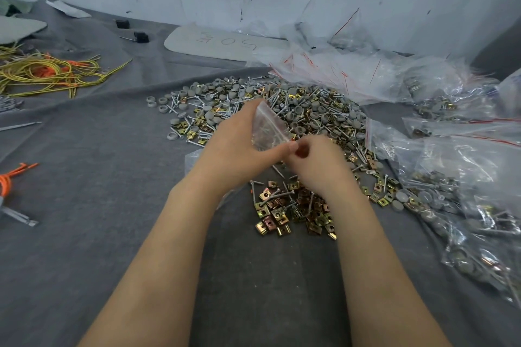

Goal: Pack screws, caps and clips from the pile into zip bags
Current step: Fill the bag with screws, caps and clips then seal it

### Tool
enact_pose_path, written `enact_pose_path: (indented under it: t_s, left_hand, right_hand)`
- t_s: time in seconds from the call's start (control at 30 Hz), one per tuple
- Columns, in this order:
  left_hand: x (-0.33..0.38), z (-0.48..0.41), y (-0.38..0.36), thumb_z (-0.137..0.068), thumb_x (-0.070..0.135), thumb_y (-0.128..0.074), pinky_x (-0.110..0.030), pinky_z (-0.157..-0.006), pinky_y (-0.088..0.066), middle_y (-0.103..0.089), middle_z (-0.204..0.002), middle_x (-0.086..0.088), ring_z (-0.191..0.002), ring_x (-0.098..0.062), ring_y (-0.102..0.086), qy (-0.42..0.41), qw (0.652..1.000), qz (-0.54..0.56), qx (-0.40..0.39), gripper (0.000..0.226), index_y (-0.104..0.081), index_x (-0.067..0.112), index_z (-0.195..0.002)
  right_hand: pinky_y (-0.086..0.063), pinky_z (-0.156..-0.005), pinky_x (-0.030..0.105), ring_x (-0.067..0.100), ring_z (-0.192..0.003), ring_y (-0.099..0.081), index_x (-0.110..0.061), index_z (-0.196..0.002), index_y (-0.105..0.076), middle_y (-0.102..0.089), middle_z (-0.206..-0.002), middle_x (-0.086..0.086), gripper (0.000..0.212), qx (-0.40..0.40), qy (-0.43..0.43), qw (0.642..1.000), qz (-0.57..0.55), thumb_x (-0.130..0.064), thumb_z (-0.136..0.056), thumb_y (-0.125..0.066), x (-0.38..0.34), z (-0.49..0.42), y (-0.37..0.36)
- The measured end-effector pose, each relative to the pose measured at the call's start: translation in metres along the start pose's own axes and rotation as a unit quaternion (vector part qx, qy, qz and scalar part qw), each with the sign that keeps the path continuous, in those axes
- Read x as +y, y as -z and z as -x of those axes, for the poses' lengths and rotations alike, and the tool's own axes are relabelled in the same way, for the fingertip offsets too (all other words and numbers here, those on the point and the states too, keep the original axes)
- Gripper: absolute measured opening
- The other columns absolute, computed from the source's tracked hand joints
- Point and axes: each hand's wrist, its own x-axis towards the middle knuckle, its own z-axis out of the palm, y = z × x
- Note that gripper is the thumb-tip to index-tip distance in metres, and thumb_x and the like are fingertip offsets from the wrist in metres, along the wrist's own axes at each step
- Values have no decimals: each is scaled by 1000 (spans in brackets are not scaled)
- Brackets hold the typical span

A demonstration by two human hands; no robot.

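A big pile (282, 104) of grey caps, silver screws and brass clips lies on the grey cloth (112, 177) ahead of me. A smaller heap of brass clips (284, 211) sits nearer, under my wrists. My left hand (239, 146) holds a small clear zip bag (267, 127) above the pile, thumb along its lower edge; some screws show inside it. My right hand (315, 160) has its fingers curled at the bag's lower right corner, touching the left thumb. Whether it holds any parts is hidden.
Filled zip bags (465, 205) with red seal lines are heaped along the right side and back right. Yellow and orange cords (48, 73) lie at the far left. A grey board (222, 42) leans by the white wall. Loose screws and two black parts lie at the left.
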Motion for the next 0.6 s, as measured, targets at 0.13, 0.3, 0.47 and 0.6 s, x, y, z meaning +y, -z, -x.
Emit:
enact_pose_path:
  t_s: [0.13, 0.3, 0.47, 0.6]
  left_hand:
    - [-1, -1, 1, -70, 59, -72, -25, -87, -40, -60, -128, 4, -114, -14, -57, 6, 1000, -4, 11, 89, -36, 23, -143]
    - [0, -1, 1, -68, 60, -71, -25, -89, -38, -58, -131, 2, -118, -14, -55, 8, 1000, 0, 11, 93, -35, 22, -145]
    - [3, 1, 0, -65, 66, -70, -24, -88, -40, -56, -134, 2, -117, -14, -56, 8, 1000, -7, -5, 97, -34, 23, -144]
    - [6, 1, -1, -66, 63, -69, -34, -97, -46, -56, -134, 2, -116, -16, -56, 7, 1000, -19, -22, 96, -34, 21, -144]
  right_hand:
    - [-50, -81, 36, 27, -96, -62, -11, -103, -62, -66, -100, 8, 22, -71, -8, 986, 154, -30, -93, -58, -11, 3, -21]
    - [-50, -85, 42, 29, -97, -60, -8, -106, -54, -61, -104, 9, 20, -13, -7, 995, 94, -25, -97, -49, -8, 1, -20]
    - [-44, -74, 27, 9, -79, -57, -16, -97, -56, -61, -89, -2, 9, 128, -15, 967, -219, -24, -96, -54, -2, -5, 4]
    - [-52, -69, 19, -1, -68, -60, -22, -87, -65, -66, -73, -10, 11, 75, 52, 944, -318, -20, -95, -57, -5, 3, 12]
